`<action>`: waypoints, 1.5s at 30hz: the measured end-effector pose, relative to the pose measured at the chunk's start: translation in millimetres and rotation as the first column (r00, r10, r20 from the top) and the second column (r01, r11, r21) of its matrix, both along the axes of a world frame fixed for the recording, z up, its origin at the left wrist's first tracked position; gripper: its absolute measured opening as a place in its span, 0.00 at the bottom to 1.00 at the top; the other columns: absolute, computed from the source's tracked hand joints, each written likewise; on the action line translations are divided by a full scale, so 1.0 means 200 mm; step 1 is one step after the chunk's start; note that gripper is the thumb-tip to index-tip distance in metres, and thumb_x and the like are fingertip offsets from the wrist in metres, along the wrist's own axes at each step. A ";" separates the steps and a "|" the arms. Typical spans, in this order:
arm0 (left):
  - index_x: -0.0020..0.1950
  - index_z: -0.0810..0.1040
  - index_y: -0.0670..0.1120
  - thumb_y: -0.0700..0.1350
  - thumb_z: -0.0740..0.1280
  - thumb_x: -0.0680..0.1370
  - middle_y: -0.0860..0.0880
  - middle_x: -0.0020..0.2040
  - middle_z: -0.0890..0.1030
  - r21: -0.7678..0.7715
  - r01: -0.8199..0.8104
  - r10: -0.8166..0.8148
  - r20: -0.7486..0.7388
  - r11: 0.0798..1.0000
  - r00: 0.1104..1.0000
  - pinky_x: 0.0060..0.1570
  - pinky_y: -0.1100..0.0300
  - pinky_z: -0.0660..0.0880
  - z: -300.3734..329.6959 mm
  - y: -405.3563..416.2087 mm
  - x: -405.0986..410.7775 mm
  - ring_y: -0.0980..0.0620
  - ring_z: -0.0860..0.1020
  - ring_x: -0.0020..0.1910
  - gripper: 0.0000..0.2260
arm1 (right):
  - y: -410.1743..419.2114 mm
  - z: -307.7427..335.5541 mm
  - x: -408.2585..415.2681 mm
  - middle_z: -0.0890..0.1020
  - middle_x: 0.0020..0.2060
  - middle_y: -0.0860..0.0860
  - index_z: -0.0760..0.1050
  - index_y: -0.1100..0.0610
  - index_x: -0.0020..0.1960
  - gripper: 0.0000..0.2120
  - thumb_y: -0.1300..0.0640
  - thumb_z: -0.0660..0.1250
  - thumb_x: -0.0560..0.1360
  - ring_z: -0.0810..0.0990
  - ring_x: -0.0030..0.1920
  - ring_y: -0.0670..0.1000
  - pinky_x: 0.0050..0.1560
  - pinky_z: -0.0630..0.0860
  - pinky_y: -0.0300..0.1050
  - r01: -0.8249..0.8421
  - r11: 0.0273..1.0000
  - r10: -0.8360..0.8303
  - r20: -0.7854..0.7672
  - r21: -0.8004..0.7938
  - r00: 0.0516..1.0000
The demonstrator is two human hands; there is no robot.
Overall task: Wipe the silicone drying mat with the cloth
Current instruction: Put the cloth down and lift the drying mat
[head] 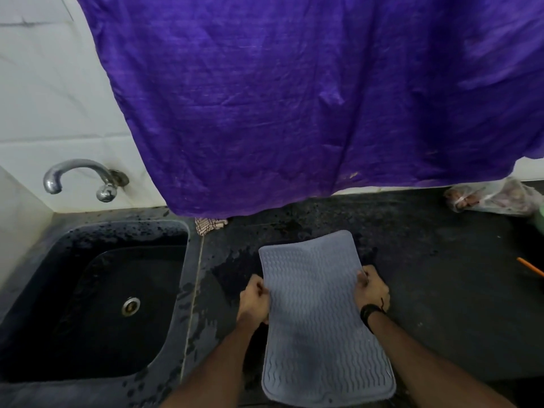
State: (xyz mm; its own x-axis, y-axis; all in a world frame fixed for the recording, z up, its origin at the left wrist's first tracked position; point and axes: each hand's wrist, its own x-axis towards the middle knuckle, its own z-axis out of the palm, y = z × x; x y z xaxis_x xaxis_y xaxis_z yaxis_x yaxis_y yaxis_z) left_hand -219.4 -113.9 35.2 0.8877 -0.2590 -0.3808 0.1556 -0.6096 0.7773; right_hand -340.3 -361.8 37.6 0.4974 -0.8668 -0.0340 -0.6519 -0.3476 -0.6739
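Both my hands grip mat point(318, 313) by long edges, left hand point(254, 298), right hand point(371, 290); mat right of sink point(97, 304), over tabletop point(441, 260). Soft, floppy, likely slick; edge hold suits. Checked cloth point(207, 224) beyond mat.

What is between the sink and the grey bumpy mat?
In the head view, the left hand gripping the mat's edge, plus a strip of dark wet counter with a pale seam line running along it beside the sink.

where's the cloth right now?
Head view: only a checked cloth shows, at the back of the counter, peeking from under the purple fabric, right of the sink. Both hands grip the mat, not it.
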 end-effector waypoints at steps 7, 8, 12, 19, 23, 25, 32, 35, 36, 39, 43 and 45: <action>0.44 0.68 0.48 0.39 0.60 0.83 0.41 0.39 0.77 -0.058 -0.001 0.004 0.053 0.998 0.999 0.24 0.55 0.78 0.16 0.11 0.05 0.46 0.78 0.33 0.08 | 0.02 0.12 0.05 0.78 0.36 0.57 0.72 0.57 0.49 0.17 0.45 0.52 0.82 0.70 0.30 0.53 0.32 0.69 0.46 -0.050 0.998 0.048 0.071 0.028 0.996; 0.44 0.68 0.47 0.39 0.60 0.83 0.40 0.40 0.77 -0.058 -0.003 0.007 0.056 0.998 0.998 0.24 0.55 0.78 0.18 0.13 0.06 0.45 0.78 0.33 0.08 | 0.03 0.13 0.06 0.77 0.36 0.57 0.72 0.57 0.49 0.17 0.45 0.52 0.82 0.71 0.30 0.53 0.31 0.68 0.45 -0.067 0.997 0.063 0.083 0.042 0.995; 0.45 0.67 0.45 0.37 0.59 0.83 0.39 0.39 0.75 -0.051 -0.037 0.039 0.039 0.998 0.998 0.24 0.53 0.77 0.25 0.27 0.14 0.42 0.77 0.32 0.08 | 0.14 0.16 0.18 0.76 0.35 0.54 0.72 0.56 0.48 0.17 0.44 0.52 0.81 0.72 0.31 0.53 0.29 0.64 0.41 -0.141 0.987 0.136 0.060 0.076 0.989; 0.44 0.67 0.45 0.36 0.58 0.83 0.39 0.45 0.76 0.003 -0.130 0.130 -0.014 0.992 0.991 0.21 0.54 0.77 0.24 0.49 0.27 0.43 0.78 0.35 0.08 | 0.35 0.10 0.41 0.76 0.38 0.53 0.71 0.55 0.46 0.14 0.48 0.54 0.82 0.71 0.33 0.49 0.32 0.65 0.40 -0.162 0.968 0.164 0.007 0.193 0.986; 0.48 0.70 0.46 0.42 0.60 0.83 0.39 0.50 0.78 0.056 -0.174 0.176 -0.030 0.983 0.984 0.24 0.55 0.79 0.18 0.54 0.33 0.45 0.79 0.37 0.04 | 0.44 0.08 0.51 0.77 0.41 0.56 0.71 0.55 0.51 0.14 0.46 0.54 0.82 0.72 0.34 0.53 0.33 0.67 0.42 -0.170 0.960 0.184 -0.042 0.223 0.982; 0.58 0.73 0.46 0.44 0.62 0.82 0.40 0.58 0.78 0.123 -0.156 0.166 -0.075 0.980 0.983 0.41 0.49 0.83 0.15 0.56 0.35 0.41 0.81 0.49 0.06 | 0.47 0.06 0.53 0.77 0.43 0.56 0.69 0.55 0.56 0.15 0.43 0.55 0.81 0.74 0.37 0.55 0.32 0.66 0.42 -0.174 0.949 0.208 -0.107 0.263 0.972; 0.72 0.66 0.44 0.42 0.64 0.79 0.38 0.68 0.72 0.267 -0.125 0.171 -0.159 0.956 0.972 0.60 0.44 0.77 0.04 0.64 0.32 0.37 0.75 0.64 0.21 | 0.50 -0.02 0.41 0.78 0.51 0.57 0.66 0.56 0.60 0.15 0.52 0.63 0.77 0.79 0.45 0.56 0.40 0.76 0.45 -0.119 0.939 0.224 -0.315 0.321 0.922; 0.70 0.66 0.45 0.42 0.66 0.79 0.39 0.67 0.72 0.262 -0.136 0.185 -0.173 0.955 0.967 0.59 0.43 0.78 0.05 0.64 0.31 0.38 0.76 0.62 0.21 | 0.51 -0.02 0.38 0.79 0.53 0.58 0.66 0.57 0.59 0.13 0.55 0.63 0.77 0.80 0.48 0.57 0.40 0.75 0.45 -0.154 0.941 0.252 -0.320 0.301 0.913; 0.69 0.66 0.46 0.43 0.66 0.79 0.39 0.66 0.72 0.263 -0.142 0.192 -0.174 0.954 0.966 0.59 0.42 0.77 0.05 0.63 0.30 0.38 0.76 0.61 0.20 | 0.52 -0.02 0.38 0.79 0.52 0.58 0.66 0.57 0.59 0.13 0.56 0.63 0.76 0.80 0.47 0.57 0.40 0.76 0.45 -0.151 0.942 0.246 -0.312 0.300 0.918; 0.70 0.64 0.46 0.44 0.65 0.80 0.39 0.66 0.73 0.273 -0.171 0.223 -0.174 0.947 0.959 0.59 0.41 0.77 0.06 0.62 0.28 0.38 0.77 0.60 0.20 | 0.53 0.01 0.38 0.79 0.50 0.57 0.67 0.58 0.57 0.11 0.57 0.63 0.76 0.78 0.42 0.55 0.38 0.75 0.44 -0.144 0.945 0.233 -0.295 0.295 0.926; 0.73 0.62 0.45 0.43 0.63 0.82 0.37 0.67 0.72 0.287 -0.211 0.255 -0.126 0.934 0.959 0.61 0.41 0.75 0.05 0.59 0.25 0.38 0.76 0.62 0.21 | 0.52 0.01 0.36 0.79 0.51 0.56 0.67 0.58 0.56 0.10 0.58 0.64 0.76 0.73 0.36 0.49 0.28 0.68 0.37 -0.154 0.942 0.245 -0.295 0.299 0.924; 0.73 0.61 0.44 0.43 0.62 0.82 0.36 0.67 0.72 0.287 -0.229 0.269 -0.110 0.930 0.957 0.61 0.40 0.75 0.04 0.58 0.24 0.37 0.76 0.63 0.21 | 0.53 0.00 0.36 0.79 0.52 0.56 0.67 0.58 0.57 0.12 0.57 0.64 0.76 0.74 0.37 0.49 0.29 0.69 0.37 -0.151 0.939 0.250 -0.308 0.310 0.918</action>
State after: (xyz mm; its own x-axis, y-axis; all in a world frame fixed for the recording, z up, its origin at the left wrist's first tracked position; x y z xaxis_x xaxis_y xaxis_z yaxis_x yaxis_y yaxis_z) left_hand -170.9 2.8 44.2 0.8402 0.0930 -0.5342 0.4277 -0.7193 0.5474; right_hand -269.1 -256.7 38.3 0.5752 -0.6814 -0.4526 -0.7930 -0.3287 -0.5130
